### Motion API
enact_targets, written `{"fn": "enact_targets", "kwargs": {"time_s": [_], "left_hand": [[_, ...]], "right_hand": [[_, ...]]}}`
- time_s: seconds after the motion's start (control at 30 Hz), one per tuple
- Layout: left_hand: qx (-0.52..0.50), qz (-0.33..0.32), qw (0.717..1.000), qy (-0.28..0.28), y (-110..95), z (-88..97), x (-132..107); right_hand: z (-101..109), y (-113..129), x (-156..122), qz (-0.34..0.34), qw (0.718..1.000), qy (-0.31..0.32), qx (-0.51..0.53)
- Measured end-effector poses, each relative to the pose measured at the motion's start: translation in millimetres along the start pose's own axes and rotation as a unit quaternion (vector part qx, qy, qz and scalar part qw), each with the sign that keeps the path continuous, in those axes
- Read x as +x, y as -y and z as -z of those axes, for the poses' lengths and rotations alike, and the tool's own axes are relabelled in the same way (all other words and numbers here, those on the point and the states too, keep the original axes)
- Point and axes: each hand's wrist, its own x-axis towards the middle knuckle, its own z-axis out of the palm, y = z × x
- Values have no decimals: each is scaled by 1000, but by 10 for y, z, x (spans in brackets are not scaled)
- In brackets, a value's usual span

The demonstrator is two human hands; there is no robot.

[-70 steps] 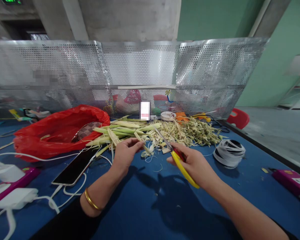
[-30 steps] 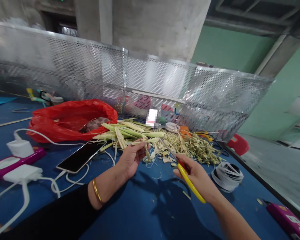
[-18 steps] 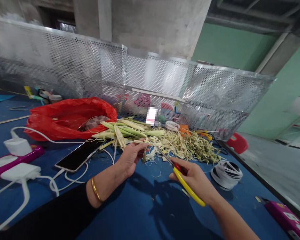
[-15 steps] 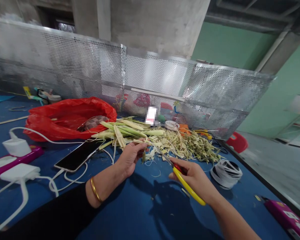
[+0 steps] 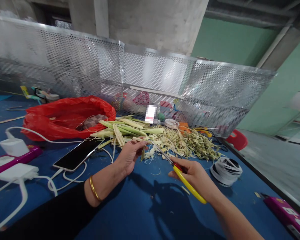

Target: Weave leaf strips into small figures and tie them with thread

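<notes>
The metal-bladed scissors have smooth plastic handles, the bag glossy, crinkled plastic.

The table has a blue top and a dark right edge. Toward its far edge lie a red plastic bag, pale-green stalks and a heap of dry trimmings. A phone and a purple power strip lie toward the left; near the right edge rest a white ribbon roll and a purple object.
</notes>
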Motion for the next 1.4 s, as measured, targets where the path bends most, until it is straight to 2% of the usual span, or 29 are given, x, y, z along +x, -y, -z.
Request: {"fn": "enact_targets", "kwargs": {"time_s": [0.27, 0.47, 0.57, 0.7, 0.9, 1.0, 1.2, 1.4], "left_hand": [[-11, 15, 1000, 3, 1, 10, 14], [-13, 21, 1000, 3, -37, 15, 29], [0, 32, 999, 5, -45, 13, 22], [80, 34, 996, 24, -12, 29, 14], [283, -73, 953, 83, 25, 44, -8], [304, -97, 942, 107, 19, 27, -40], [333, -66, 930, 139, 15, 28, -54], [346, -66, 926, 133, 12, 22, -53]], "right_hand": [[5, 25, -8, -5, 1000, -3, -24], [13, -171, 37, -21, 998, -62, 6], [45, -223, 40, -17, 997, -67, 15], [51, -149, 0, 9, 998, -52, -35], [-1, -13, -30, 21, 990, -47, -132], [-10, -10, -30, 30, 988, -47, -141], [0, 1, -46, 45, 991, -32, -124], [22, 15, -37, 43, 993, 3, -108]]}}
